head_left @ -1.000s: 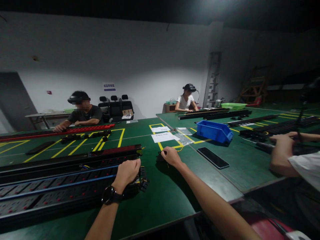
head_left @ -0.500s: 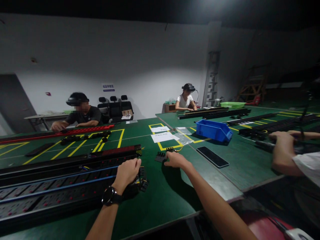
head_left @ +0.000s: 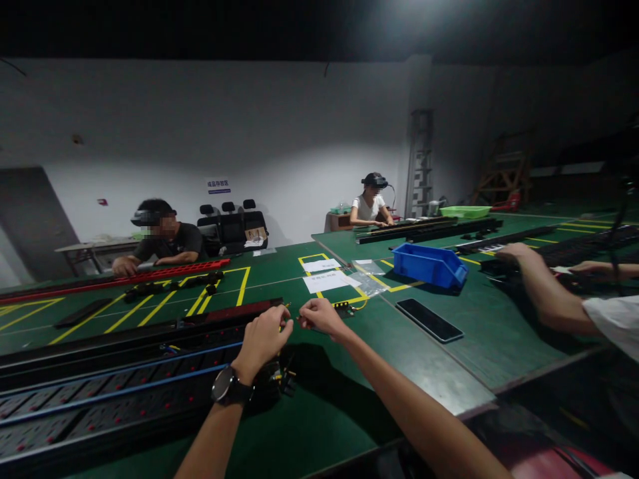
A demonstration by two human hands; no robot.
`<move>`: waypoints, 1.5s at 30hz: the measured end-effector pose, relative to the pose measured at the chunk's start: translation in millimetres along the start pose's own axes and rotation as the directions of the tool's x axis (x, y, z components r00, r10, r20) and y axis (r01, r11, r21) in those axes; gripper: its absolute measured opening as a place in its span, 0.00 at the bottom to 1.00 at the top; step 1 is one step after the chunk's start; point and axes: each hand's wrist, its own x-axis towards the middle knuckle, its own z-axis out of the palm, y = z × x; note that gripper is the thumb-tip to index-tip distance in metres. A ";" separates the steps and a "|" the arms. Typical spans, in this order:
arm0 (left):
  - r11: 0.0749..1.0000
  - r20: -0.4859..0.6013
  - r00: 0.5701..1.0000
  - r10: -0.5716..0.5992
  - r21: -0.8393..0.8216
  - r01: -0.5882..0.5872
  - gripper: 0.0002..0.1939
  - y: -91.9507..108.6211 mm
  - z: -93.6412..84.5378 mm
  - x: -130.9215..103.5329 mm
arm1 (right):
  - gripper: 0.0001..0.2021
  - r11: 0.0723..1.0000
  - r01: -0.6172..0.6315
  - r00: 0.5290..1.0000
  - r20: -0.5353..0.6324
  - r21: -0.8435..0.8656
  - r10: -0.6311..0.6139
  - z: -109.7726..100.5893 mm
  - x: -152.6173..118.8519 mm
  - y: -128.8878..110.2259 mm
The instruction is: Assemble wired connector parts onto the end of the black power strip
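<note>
The left hand [head_left: 262, 338], a black watch [head_left: 230, 387] at its wrist, sits curled at the near end of the long black socket strip with red dots and blue wires [head_left: 114, 392], its fingertips pinched together — what they pinch is too small to tell. The right hand [head_left: 320, 315] hangs at its 2 o'clock, almost touching, fingers bunched on something too small to make out. A small black terminal piece with yellow wires [head_left: 344, 307] lies on the green felt table [head_left: 329, 399] just beyond the right hand, at 1 o'clock. A flat black phone [head_left: 429, 319] lies at 3 o'clock, a blue plastic bin [head_left: 428, 263] and white paper sheets [head_left: 324, 279] farther off at 1 o'clock — a co-worker's forearm [head_left: 544, 293] reaches in from the right.
</note>
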 end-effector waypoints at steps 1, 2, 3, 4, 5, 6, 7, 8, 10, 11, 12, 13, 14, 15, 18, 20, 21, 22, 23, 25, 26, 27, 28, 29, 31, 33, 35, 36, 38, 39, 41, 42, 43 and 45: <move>1.000 -0.013 1.000 -0.001 -0.004 0.001 0.10 0.4 -1.5 4.6 | 0.04 0.997 -0.020 0.999 -0.026 0.079 0.022 8.0 4.5 -0.5; 1.000 -0.022 1.000 -0.002 -0.016 0.001 0.10 -0.5 -2.6 9.3 | 0.03 0.990 -0.023 0.998 -0.049 0.139 0.030 15.3 8.3 -1.0; 0.999 -0.027 1.000 -0.009 -0.036 0.008 0.10 -2.8 -3.2 14.0 | 0.03 0.982 -0.021 0.997 -0.067 0.190 0.035 21.8 11.3 -1.4; 0.997 -0.010 1.000 -0.025 -0.072 0.024 0.11 -6.3 -3.1 18.4 | 0.04 0.971 -0.018 0.996 -0.084 0.237 0.039 27.3 13.3 -1.6; 0.993 0.007 0.999 -0.038 -0.111 0.038 0.11 -10.8 -2.4 22.6 | 0.05 0.960 -0.012 0.995 -0.092 0.278 0.040 31.9 14.5 -1.4; 0.989 0.018 0.999 -0.047 -0.139 0.049 0.11 -15.8 -1.2 26.2 | 0.07 0.948 -0.012 0.995 -0.092 0.319 0.043 35.6 14.9 -0.7; 0.986 0.014 0.998 -0.056 -0.154 0.058 0.11 -21.2 0.6 29.3 | 0.08 0.933 -0.017 0.995 -0.084 0.359 0.050 38.6 14.8 0.5; 0.984 0.011 0.998 -0.060 -0.165 0.061 0.11 -26.4 2.7 31.8 | 0.10 0.919 -0.023 0.996 -0.070 0.394 0.055 41.0 14.1 2.0; 0.980 0.011 0.998 -0.062 -0.187 0.063 0.11 -36.2 7.3 35.1 | 0.14 0.897 -0.032 0.998 -0.038 0.441 0.054 44.5 12.3 6.0; 0.977 0.015 0.998 -0.061 -0.202 0.063 0.12 -40.4 9.4 36.0 | 0.16 0.891 -0.029 0.999 -0.026 0.453 0.046 45.9 11.3 8.0; 0.974 0.025 0.998 -0.057 -0.218 0.061 0.12 -44.3 11.1 36.4 | 0.17 0.887 -0.022 0.999 -0.017 0.460 0.034 46.9 10.5 9.9; 0.971 0.036 0.998 -0.053 -0.231 0.060 0.13 -47.9 12.4 36.6 | 0.17 0.886 -0.016 1.000 -0.009 0.463 0.023 47.8 9.8 11.7; 0.970 0.047 0.998 -0.048 -0.238 0.058 0.14 -51.2 13.1 36.3 | 0.17 0.887 -0.014 1.000 -0.004 0.461 0.018 48.3 9.4 13.4; 0.970 0.056 0.997 -0.048 -0.236 0.060 0.14 -54.2 13.2 35.8 | 0.17 0.891 -0.019 1.000 -0.003 0.454 0.023 48.6 9.2 15.0; 0.976 0.064 0.993 -0.102 -0.185 0.112 0.13 -60.9 11.2 32.2 | 0.13 0.933 -0.054 0.995 -0.060 0.356 0.081 46.6 9.0 20.0; 0.978 0.069 0.984 -0.164 -0.116 0.171 0.13 -62.5 9.8 28.8 | 0.12 0.979 -0.048 0.990 -0.124 0.196 0.073 43.3 8.4 23.7; 0.977 0.074 0.979 -0.192 -0.077 0.198 0.13 -62.4 9.7 27.1 | 0.12 0.995 -0.032 0.989 -0.144 0.095 0.045 41.3 7.6 25.4; 0.975 0.079 0.973 -0.215 -0.039 0.219 0.12 -61.7 10.0 25.7 | 0.13 1.000 -0.010 0.989 -0.147 -0.007 0.009 39.4 6.4 26.9; 0.972 0.083 0.969 -0.234 -0.009 0.235 0.12 -60.7 10.7 24.6 | 0.14 0.995 0.014 0.991 -0.133 -0.098 -0.027 37.8 5.1 28.0; 0.966 0.086 0.962 -0.259 0.024 0.257 0.13 -58.2 12.9 23.4 | 0.16 0.975 0.058 0.994 -0.083 -0.216 -0.078 35.7 2.2 29.0; 0.964 0.085 0.961 -0.265 0.029 0.263 0.13 -57.1 14.2 23.2 | 0.17 0.967 0.074 0.994 -0.059 -0.246 -0.091 35.4 1.1 29.1; 0.964 0.087 0.960 -0.266 0.030 0.264 0.13 -56.2 15.4 23.3 | 0.18 0.960 0.084 0.994 -0.041 -0.267 -0.099 35.6 0.3 29.1; 0.964 0.090 0.960 -0.264 0.030 0.263 0.13 -55.6 16.4 23.4 | 0.19 0.954 0.088 0.994 -0.030 -0.287 -0.101 36.0 -0.1 29.2; 0.966 0.093 0.961 -0.259 0.029 0.257 0.13 -55.1 17.1 23.5 | 0.19 0.947 0.087 0.995 -0.023 -0.309 -0.099 36.7 -0.1 29.5; 0.968 0.096 0.963 -0.250 0.030 0.248 0.13 -54.5 17.8 23.4 | 0.19 0.929 0.084 0.996 -0.008 -0.361 -0.093 38.3 0.4 30.7; 0.969 0.093 0.964 -0.248 0.037 0.245 0.13 -54.0 17.8 22.8 | 0.20 0.908 0.105 0.994 0.022 -0.405 -0.105 39.6 0.8 32.3; 0.967 0.084 0.964 -0.253 0.047 0.250 0.13 -53.4 17.8 21.9 | 0.20 0.890 0.146 0.989 0.057 -0.431 -0.135 40.7 0.5 33.5; 0.966 0.081 0.963 -0.257 0.050 0.253 0.13 -53.0 17.9 21.5 | 0.20 0.883 0.163 0.987 0.069 -0.441 -0.148 41.3 0.0 33.8; 0.965 0.079 0.962 -0.261 0.048 0.258 0.13 -52.4 18.2 20.7 | 0.21 0.865 0.178 0.984 0.076 -0.470 -0.161 42.3 -1.3 34.1; 0.965 0.079 0.962 -0.261 0.046 0.258 0.13 -52.0 18.4 20.5 | 0.21 0.852 0.183 0.983 0.075 -0.490 -0.168 42.9 -1.9 34.2; 0.966 0.078 0.963 -0.258 0.047 0.255 0.13 -51.0 18.6 20.0 | 0.20 0.822 0.195 0.980 0.076 -0.535 -0.183 43.9 -3.2 34.4; 0.966 0.075 0.964 -0.257 0.051 0.254 0.13 -50.4 18.6 19.9 | 0.20 0.806 0.202 0.979 0.080 -0.556 -0.190 44.3 -3.8 34.6; 0.966 0.072 0.964 -0.257 0.058 0.253 0.13 -49.8 18.5 19.8 | 0.21 0.792 0.206 0.978 0.085 -0.575 -0.192 44.6 -4.4 34.8; 0.963 0.067 0.963 -0.262 0.077 0.257 0.14 -48.8 18.5 19.8 | 0.21 0.768 0.205 0.978 0.097 -0.607 -0.185 45.1 -5.9 34.9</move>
